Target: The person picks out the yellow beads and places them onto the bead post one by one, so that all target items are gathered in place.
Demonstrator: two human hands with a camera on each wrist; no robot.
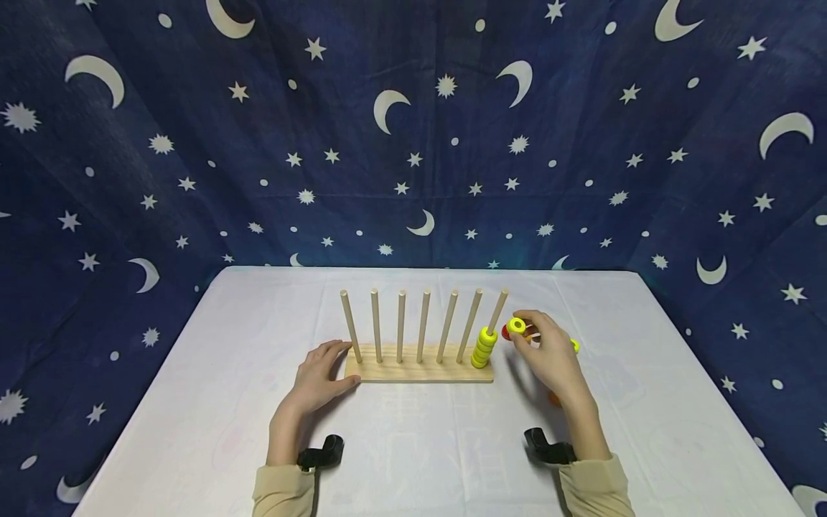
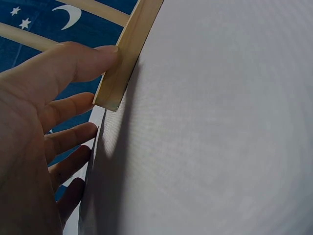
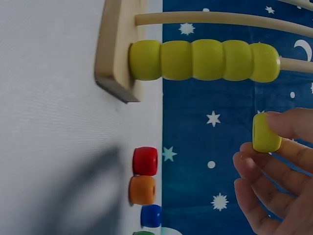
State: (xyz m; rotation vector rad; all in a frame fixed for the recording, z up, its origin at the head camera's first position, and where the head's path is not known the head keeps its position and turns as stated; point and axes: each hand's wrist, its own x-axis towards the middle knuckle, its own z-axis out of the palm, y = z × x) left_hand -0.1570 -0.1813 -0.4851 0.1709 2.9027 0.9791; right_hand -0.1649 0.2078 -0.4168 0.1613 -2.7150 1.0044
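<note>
A wooden peg stand (image 1: 413,370) with a row of upright pegs stands on the white table. Its rightmost peg carries a stack of several yellow beads (image 3: 208,60); the other pegs are bare. My left hand (image 1: 316,379) holds the left end of the base, thumb at the front edge and fingers round toward the back. Just right of the loaded peg, my right hand (image 1: 552,355) pinches a yellow bead (image 3: 266,133) between thumb and fingers, raised above the tabletop. The bead's hole shows in the head view.
Loose beads lie on the table by my right hand: a red bead (image 3: 145,161), an orange bead (image 3: 142,190), a blue bead (image 3: 150,216) and a green bead (image 3: 144,233). Another yellow bead (image 1: 575,345) is partly hidden behind the hand. A star-and-moon cloth (image 1: 413,143) hangs behind.
</note>
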